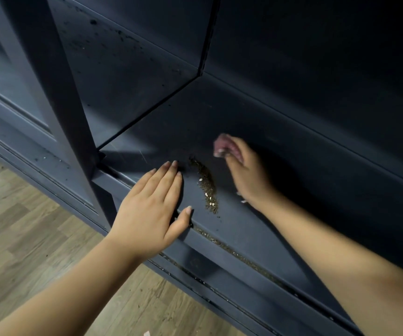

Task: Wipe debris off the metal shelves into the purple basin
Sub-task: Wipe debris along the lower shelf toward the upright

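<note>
One curved line of debris (206, 185) is seen on the metal shelf (256, 151). At its 9 o'clock the left hand (154, 207) is laid flat, fingers straight; at 2 o'clock a pinkish cloth (223, 146) is gripped by the right hand (246, 170).

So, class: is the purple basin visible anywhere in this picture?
No: only the dark metal shelf, the debris, both hands and wooden floor show.

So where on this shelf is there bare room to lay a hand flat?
Bare metal lies behind the crumb line, up to the corner divider. It is crowded between the left hand and right hand, and crumbs fill the front groove.
</note>
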A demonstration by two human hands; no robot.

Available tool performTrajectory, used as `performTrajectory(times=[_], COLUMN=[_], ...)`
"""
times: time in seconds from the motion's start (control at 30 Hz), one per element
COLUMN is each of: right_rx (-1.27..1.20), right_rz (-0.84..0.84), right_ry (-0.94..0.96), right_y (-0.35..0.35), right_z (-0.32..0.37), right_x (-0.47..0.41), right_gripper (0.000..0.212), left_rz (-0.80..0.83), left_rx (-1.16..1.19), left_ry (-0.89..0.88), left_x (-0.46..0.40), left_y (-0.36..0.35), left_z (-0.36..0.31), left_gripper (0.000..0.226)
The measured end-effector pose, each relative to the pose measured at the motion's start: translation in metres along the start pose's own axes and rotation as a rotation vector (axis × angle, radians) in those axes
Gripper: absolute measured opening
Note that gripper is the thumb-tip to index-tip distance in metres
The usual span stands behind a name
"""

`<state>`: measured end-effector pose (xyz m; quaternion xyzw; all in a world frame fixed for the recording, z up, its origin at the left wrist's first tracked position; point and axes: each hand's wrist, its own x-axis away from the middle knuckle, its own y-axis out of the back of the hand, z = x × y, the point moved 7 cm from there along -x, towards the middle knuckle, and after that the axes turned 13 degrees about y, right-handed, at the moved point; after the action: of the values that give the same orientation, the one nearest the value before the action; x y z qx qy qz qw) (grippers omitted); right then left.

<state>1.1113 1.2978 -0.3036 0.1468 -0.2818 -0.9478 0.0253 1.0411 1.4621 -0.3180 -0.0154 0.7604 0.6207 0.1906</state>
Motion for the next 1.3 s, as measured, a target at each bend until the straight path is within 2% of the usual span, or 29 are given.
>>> performTrajectory(times=[0.07,0.17,0.27,0.33,0.43,0.53,0.57,0.67,0.77,0.83,0.93,1.0,1.1,1.13,1.2,1.23,1.3], right_rx=[0.236,0.587,0.690,0.707,0.653,0.556,0.511,0.415,0.439,0.407,0.338,0.263,0.133,0.205,0.511,0.615,0.658], right_rz=[-0.140,-0.296,-0.307,-0.257,-0.173,-0.056,0.002,0.160,0.265,0.290,0.304,0.256,-0.017,-0.099,-0.203,-0.227,-0.194], right_ry=[-0.075,-0.317,-0.492,-0.504,-0.453,-0.288,-0.195,0.050,0.197,0.215,0.148,0.131,0.029,-0.045,-0.214,-0.292,-0.403], right_y=[0.041,0.108,0.143,0.146,0.126,0.070,0.047,-0.015,-0.048,-0.055,-0.052,-0.042,0.002,0.025,0.073,0.092,0.106], right_z=[-0.019,-0.063,-0.091,-0.103,-0.111,-0.062,-0.047,-0.004,0.022,0.030,0.023,0.012,-0.012,-0.025,-0.055,-0.072,-0.092], right_x=[0.007,0.022,0.032,0.024,0.001,-0.030,-0.039,-0.046,-0.035,-0.028,-0.033,-0.040,-0.046,-0.044,-0.036,-0.033,-0.034], right_gripper=[0.040,0.057,0.065,0.074,0.072,0.037,0.033,0.048,0.044,0.045,0.044,0.043,0.032,0.029,0.029,0.030,0.035], left_rz=[-0.033,-0.043,0.008,0.035,0.030,0.018,0.016,0.015,0.021,0.027,0.037,0.039,0.040,0.037,0.033,0.036,0.047], left_rx=[-0.012,-0.016,0.004,0.003,0.007,0.014,0.016,0.020,0.020,0.014,0.005,0.001,-0.002,0.005,0.019,0.023,0.021], left_ry=[-0.023,0.012,0.080,0.086,0.085,0.085,0.083,0.081,0.075,0.074,0.068,0.057,0.037,0.040,0.061,0.068,0.066], left_x=[-0.001,-0.009,-0.014,-0.013,-0.013,-0.013,-0.013,-0.013,-0.013,-0.013,-0.013,-0.012,-0.017,-0.020,-0.030,-0.034,-0.039], left_y=[0.004,0.004,-0.001,-0.004,-0.003,-0.003,-0.004,-0.004,-0.004,-0.003,-0.003,-0.002,0.001,0.002,0.002,0.001,-0.002], left_z=[0.003,0.016,0.024,0.023,0.023,0.023,0.023,0.024,0.023,0.023,0.024,0.024,0.026,0.029,0.037,0.040,0.043], left_gripper=[0.068,0.070,0.077,0.078,0.074,0.070,0.069,0.069,0.068,0.068,0.068,0.069,0.072,0.072,0.072,0.073,0.073])
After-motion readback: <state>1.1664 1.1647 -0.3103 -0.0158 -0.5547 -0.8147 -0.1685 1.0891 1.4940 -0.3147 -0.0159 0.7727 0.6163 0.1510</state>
